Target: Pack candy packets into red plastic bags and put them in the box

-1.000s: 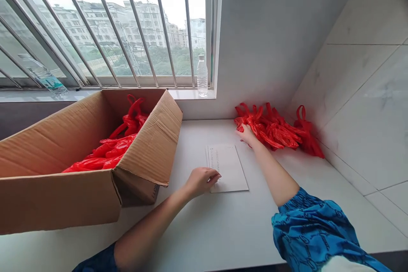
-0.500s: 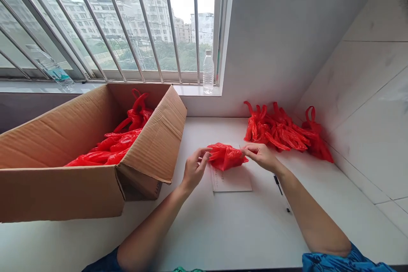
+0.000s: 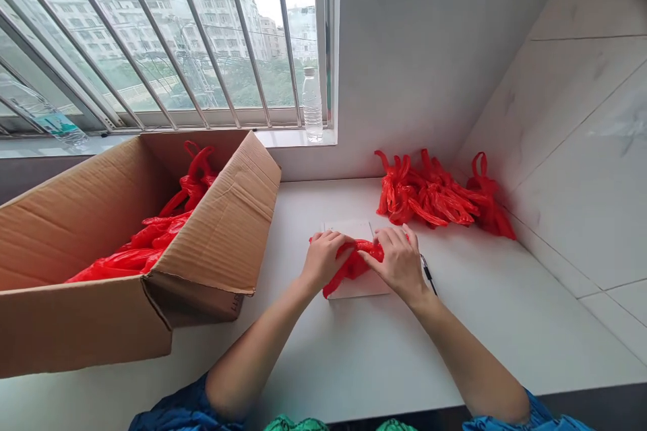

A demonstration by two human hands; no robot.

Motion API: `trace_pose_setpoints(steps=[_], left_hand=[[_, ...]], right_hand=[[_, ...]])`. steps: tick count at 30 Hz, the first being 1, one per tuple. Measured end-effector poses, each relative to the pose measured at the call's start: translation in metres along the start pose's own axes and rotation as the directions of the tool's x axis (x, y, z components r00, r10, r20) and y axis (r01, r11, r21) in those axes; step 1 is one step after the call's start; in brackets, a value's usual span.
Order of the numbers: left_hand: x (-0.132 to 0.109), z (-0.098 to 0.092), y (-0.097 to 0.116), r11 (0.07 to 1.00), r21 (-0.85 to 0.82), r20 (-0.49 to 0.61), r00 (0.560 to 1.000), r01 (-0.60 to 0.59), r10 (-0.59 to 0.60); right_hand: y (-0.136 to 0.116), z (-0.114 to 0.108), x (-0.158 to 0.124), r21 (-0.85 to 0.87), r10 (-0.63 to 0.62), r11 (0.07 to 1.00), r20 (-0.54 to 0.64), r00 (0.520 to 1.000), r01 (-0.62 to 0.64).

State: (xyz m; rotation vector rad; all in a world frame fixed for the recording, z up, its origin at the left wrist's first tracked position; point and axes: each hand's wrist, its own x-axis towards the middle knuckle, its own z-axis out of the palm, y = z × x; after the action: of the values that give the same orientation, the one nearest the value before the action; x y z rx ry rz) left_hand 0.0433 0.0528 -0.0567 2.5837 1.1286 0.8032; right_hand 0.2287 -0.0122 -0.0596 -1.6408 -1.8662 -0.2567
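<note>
A crumpled red plastic bag (image 3: 352,265) lies on a white sheet of paper (image 3: 348,229) on the counter, and both my hands press and gather it. My left hand (image 3: 326,259) rests on the bag's left side. My right hand (image 3: 398,264) grips its right side, fingers bent over it. The bag hides most of the paper. To the right lies a black pen (image 3: 428,275), close to my right hand. Behind my hands is a heap of red bags (image 3: 429,194), not touched by either hand.
An open cardboard box (image 3: 217,229) with red bags (image 3: 151,237) inside stands left on the white counter (image 3: 480,330). Tiled walls rise at the right. A barred window is behind, with an upright water bottle (image 3: 312,105) and another lying (image 3: 48,116) on its sill.
The red bag, held up between my hands half a second ago, now lies pressed on the paper. My hands have moved closer together over it, and the view has shifted slightly.
</note>
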Motion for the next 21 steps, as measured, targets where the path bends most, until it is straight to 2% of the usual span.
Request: trace_pose_setpoints(steps=[3, 6, 8, 10, 12, 14, 17, 19, 21], left_hand=[[-0.006, -0.003, -0.001, 0.999, -0.042, -0.065, 0.998, -0.018, 0.015], [-0.013, -0.011, -0.011, 0.999, -0.048, -0.137, 0.990, 0.008, -0.015], [-0.018, -0.019, -0.026, 0.990, -0.105, -0.202, 0.972, 0.098, -0.118], [-0.023, -0.025, -0.045, 0.951, -0.225, -0.254, 0.929, 0.214, -0.269], [-0.028, -0.030, -0.060, 0.900, -0.325, -0.267, 0.885, 0.289, -0.380], [-0.031, -0.033, -0.064, 0.881, -0.356, -0.262, 0.872, 0.311, -0.413], [-0.031, -0.033, -0.047, 0.917, -0.310, -0.263, 0.904, 0.250, -0.336], [-0.029, -0.032, -0.026, 0.967, -0.213, -0.225, 0.956, 0.143, -0.191], [-0.025, -0.031, -0.007, 0.995, -0.093, -0.154, 0.987, 0.022, -0.036]], right_hand=[[0.000, 0.000, -0.003, 0.092, -0.068, 0.993, -0.008, 0.998, 0.069], [0.009, -0.003, -0.004, 0.163, -0.079, 0.983, -0.047, 0.996, 0.086], [0.020, -0.007, -0.004, 0.182, -0.037, 0.982, -0.088, 0.995, 0.052], [0.034, -0.012, -0.003, 0.200, 0.044, 0.979, -0.097, 0.994, -0.024], [0.045, -0.018, -0.003, 0.240, 0.118, 0.965, -0.034, 0.992, -0.107], [0.050, -0.023, -0.003, 0.301, 0.143, 0.940, 0.076, 0.987, -0.159], [0.041, -0.029, -0.002, 0.404, 0.145, 0.889, 0.200, 0.969, -0.216], [0.028, -0.028, -0.002, 0.447, 0.149, 0.862, 0.226, 0.963, -0.239], [0.015, -0.025, -0.001, 0.453, 0.135, 0.863, 0.214, 0.967, -0.221]])
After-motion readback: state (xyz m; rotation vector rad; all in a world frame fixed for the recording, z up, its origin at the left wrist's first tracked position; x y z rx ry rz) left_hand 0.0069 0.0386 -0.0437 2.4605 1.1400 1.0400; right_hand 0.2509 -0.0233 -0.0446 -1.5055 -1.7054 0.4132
